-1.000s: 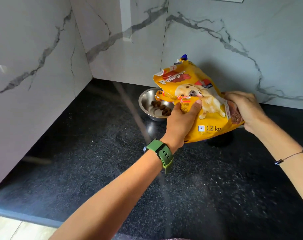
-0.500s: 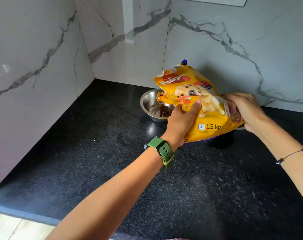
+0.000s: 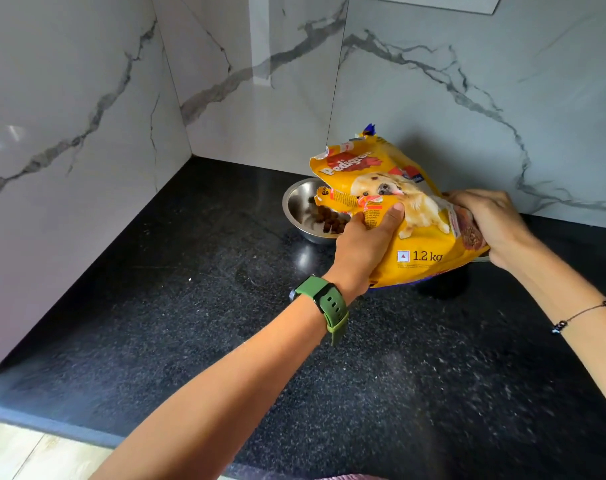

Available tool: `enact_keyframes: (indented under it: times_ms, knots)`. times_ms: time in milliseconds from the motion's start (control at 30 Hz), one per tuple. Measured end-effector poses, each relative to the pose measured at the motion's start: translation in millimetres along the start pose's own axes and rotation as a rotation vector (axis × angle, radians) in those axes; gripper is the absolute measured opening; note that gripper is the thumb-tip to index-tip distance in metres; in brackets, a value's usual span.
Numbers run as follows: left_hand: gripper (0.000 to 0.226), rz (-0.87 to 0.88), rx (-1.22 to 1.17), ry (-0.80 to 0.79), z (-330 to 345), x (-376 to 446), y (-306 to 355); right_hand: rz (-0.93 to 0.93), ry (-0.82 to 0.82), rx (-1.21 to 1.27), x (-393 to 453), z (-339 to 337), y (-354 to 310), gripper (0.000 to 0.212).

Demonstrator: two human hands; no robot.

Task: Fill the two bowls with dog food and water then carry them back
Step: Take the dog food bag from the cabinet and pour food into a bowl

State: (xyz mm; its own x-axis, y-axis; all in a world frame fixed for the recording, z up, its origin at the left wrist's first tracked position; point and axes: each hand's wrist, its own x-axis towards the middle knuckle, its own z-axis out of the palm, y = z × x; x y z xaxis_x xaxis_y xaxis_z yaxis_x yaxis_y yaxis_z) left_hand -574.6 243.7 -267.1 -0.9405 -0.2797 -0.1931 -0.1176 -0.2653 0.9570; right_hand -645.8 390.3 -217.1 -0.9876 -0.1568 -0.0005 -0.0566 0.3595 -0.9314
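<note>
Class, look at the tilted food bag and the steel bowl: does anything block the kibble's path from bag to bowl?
Nothing visible does. The bag mouth hangs over the bowl, held by the left hand and right hand; kibble already lies inside.

Yellow dog food bag [image 3: 419, 244]: brand "Pedigree" in white on a red patch nr the top, tilted; "1.2 kg" in dark print lower on the front, beside a small square w/ a red triangle; other small print too blurred to read.
</note>
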Motion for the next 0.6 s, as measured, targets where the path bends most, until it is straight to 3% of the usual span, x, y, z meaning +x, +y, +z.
enact_keyframes:
  times_ms: [233, 400, 600]
  knots:
    - [0.077, 0.116, 0.126, 0.048, 1, -5, 8, -0.076, 0.079, 0.104, 0, -2, 0, 0.018]
    - [0.104, -0.016, 0.012, 0.029, 1, 0, 0, 0.004, 0.021, 0.011, 2, 0, 0, 0.022]
    - [0.109, -0.040, 0.003, 0.019, 1, 2, -3, 0.026, 0.040, 0.025, -3, 2, 0, 0.018]
